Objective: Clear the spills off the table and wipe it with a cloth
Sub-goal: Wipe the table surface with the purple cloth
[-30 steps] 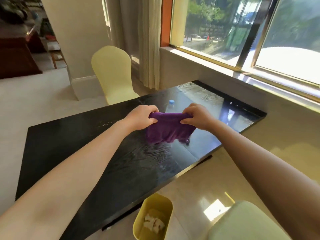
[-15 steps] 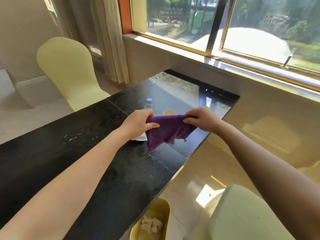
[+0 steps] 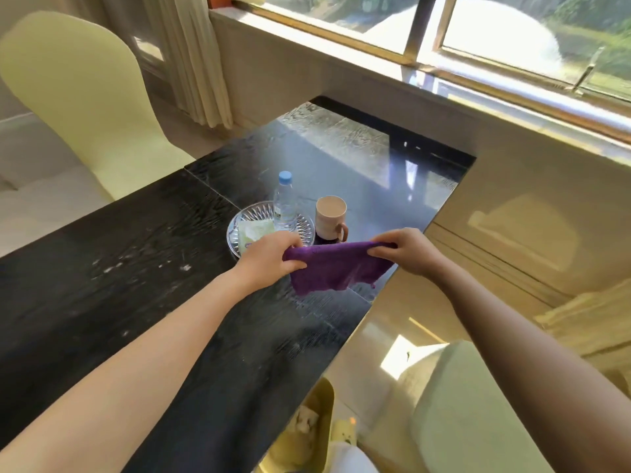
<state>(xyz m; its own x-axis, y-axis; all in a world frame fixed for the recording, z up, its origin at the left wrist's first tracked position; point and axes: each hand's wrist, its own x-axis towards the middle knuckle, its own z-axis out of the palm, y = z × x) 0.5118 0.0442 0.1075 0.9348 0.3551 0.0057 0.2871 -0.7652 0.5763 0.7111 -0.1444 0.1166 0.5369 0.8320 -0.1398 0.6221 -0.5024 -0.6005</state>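
Cloth of purple terry [image 3: 336,269] hangs stretched between two bare hands above the dark wood-grain table [image 3: 102,285], its lower edge drooping toward the tabletop near the table's right edge. The left hand [image 3: 271,256] has its fingers curled tight around the cloth's left corner; the right hand [image 3: 408,249] pinches the right corner between thumb and bent fingers. Just beyond the left fingers sits a clear ribbed glass plate [image 3: 304,228] with a pale green packet [image 3: 254,233] on it and a clear plastic water bottle with a blue cap [image 3: 285,203]. Beyond the cloth, between the two hands, stands a beige mug [image 3: 329,216]. White specks [image 3: 112,268] dot the table, left of the left wrist.
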